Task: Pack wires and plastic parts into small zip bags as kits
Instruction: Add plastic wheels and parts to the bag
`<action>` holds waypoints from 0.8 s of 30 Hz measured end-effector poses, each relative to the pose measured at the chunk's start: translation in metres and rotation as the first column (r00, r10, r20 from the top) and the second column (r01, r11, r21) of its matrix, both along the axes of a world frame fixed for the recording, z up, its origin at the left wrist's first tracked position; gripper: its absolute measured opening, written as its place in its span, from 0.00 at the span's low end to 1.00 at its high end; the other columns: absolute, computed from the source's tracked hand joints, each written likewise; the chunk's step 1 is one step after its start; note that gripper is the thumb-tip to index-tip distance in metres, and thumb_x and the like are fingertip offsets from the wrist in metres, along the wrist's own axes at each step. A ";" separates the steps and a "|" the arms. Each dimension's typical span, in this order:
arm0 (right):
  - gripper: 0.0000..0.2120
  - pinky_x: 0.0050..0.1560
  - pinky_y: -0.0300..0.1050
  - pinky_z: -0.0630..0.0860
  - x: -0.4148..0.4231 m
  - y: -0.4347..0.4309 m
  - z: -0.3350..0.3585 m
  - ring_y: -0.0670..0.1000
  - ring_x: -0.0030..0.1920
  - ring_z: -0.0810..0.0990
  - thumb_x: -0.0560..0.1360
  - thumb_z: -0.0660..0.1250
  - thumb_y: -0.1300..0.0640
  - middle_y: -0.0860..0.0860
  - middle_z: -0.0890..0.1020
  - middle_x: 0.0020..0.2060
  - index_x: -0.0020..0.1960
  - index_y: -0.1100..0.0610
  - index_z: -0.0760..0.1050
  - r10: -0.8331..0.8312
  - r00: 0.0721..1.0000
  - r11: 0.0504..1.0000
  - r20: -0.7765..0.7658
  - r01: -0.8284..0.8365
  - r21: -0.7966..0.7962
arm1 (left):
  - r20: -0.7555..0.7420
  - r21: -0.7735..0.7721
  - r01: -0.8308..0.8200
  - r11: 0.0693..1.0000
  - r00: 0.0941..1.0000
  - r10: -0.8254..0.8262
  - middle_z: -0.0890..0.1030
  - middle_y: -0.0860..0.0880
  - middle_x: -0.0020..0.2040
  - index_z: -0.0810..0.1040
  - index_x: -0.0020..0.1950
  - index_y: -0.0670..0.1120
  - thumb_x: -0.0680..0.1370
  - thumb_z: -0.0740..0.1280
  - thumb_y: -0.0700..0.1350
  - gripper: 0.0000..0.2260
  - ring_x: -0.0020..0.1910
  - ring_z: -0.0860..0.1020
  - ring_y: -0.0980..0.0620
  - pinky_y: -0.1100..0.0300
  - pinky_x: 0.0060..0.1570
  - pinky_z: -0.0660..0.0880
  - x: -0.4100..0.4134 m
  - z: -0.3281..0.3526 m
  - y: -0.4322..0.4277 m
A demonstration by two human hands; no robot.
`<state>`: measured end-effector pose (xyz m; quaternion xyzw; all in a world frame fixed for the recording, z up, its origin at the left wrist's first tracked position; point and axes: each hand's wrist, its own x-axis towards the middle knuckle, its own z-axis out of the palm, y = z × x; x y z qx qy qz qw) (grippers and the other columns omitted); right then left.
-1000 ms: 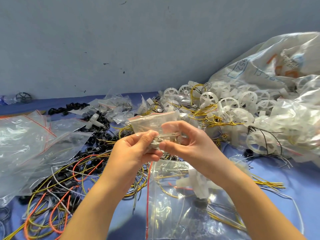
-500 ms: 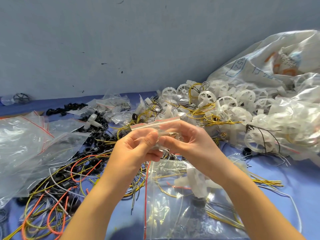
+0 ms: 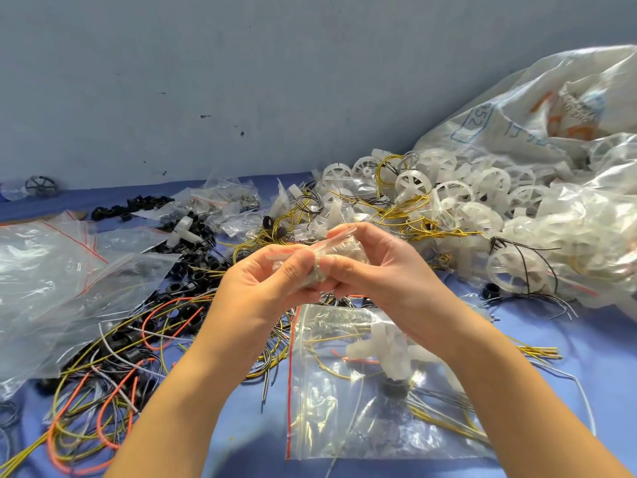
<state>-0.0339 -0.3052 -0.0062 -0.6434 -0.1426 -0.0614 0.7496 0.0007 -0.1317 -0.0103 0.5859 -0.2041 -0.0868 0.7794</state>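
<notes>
Below the hands, a filled bag (image 3: 344,391) lies flat on the desk (image 3: 599,343). The left hand (image 3: 262,288) and right hand (image 3: 389,277), fingers curled, together pinch a crumpled zip bag (image 3: 332,255) in mid-air. Beyond them, white wheels (image 3: 448,201) lie heaped.

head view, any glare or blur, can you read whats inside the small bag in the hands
Head view: the small clear zip bag, pinched by the left hand and right hand, is blurred, its contents unreadable; white glare streaks the large clear plastic bags at left; the light is soft and even.
</notes>
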 end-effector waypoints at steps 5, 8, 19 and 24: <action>0.08 0.35 0.37 0.78 0.001 0.009 0.001 0.49 0.34 0.83 0.73 0.72 0.63 0.51 0.85 0.38 0.52 0.59 0.78 -0.127 0.992 0.992 -0.015 0.127 0.001 | 0.046 0.087 0.030 0.996 0.998 -0.035 0.85 0.43 0.52 0.81 0.54 0.44 0.69 0.73 0.48 0.16 0.50 0.84 0.46 0.60 0.44 0.80 0.000 -0.003 0.010; 0.07 0.31 0.39 0.78 0.002 0.020 0.003 0.50 0.31 0.82 0.75 0.71 0.62 0.52 0.84 0.36 0.52 0.59 0.77 -0.131 0.991 0.991 -0.035 0.129 -0.034 | 0.094 0.164 -0.024 0.986 0.996 0.008 0.85 0.45 0.52 0.83 0.53 0.47 0.69 0.74 0.50 0.15 0.50 0.84 0.48 0.63 0.44 0.79 0.000 -0.008 0.022; 0.25 0.67 0.50 0.62 0.001 0.044 -0.014 0.52 0.67 0.67 0.71 0.63 0.70 0.46 0.72 0.68 0.51 0.41 0.81 0.155 0.924 0.240 0.350 0.309 -0.920 | -0.263 0.424 -0.035 0.905 0.951 0.160 0.85 0.39 0.49 0.82 0.52 0.37 0.72 0.71 0.41 0.12 0.44 0.85 0.46 0.62 0.40 0.81 0.005 -0.044 0.097; 0.12 0.68 0.44 0.56 -0.001 0.045 -0.023 0.51 0.70 0.65 0.73 0.65 0.63 0.49 0.73 0.67 0.43 0.47 0.80 0.151 0.909 0.191 0.389 0.359 -0.913 | -0.359 0.379 0.206 0.902 0.931 -0.062 0.85 0.39 0.51 0.86 0.50 0.41 0.71 0.71 0.41 0.10 0.49 0.84 0.46 0.61 0.43 0.81 -0.005 -0.045 0.086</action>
